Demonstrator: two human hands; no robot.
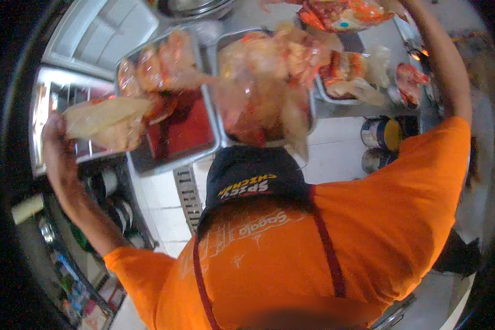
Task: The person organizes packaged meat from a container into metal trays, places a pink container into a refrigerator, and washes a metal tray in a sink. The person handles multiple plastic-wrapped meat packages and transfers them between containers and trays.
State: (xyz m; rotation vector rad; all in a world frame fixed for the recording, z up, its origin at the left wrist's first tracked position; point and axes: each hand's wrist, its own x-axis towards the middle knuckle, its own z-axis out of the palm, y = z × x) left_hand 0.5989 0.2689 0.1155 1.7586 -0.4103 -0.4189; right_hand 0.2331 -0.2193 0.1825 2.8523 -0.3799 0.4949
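My left hand [57, 126], at the far left, grips the end of a pale piece of raw chicken [107, 119], which stretches over the edge of a metal tray [216, 123]. That tray holds more raw chicken [165, 62] and red liquid [183, 123]. Beside it, a second metal tray [312, 119] is heaped with raw chicken [260, 82], blurred, some hanging over its front edge. My right hand [401, 5] is mostly cut off by the top edge, next to a bulging orange and red plastic bag [346, 16]; its fingers are hidden.
A smaller tray [346, 100] of raw pieces sits on the right of the metal counter [338, 110], with a red raw piece [410, 84] beyond it. A round metal vessel [194, 8] stands at the back. Tins [373, 133] are below the counter, near a floor drain grate [187, 194].
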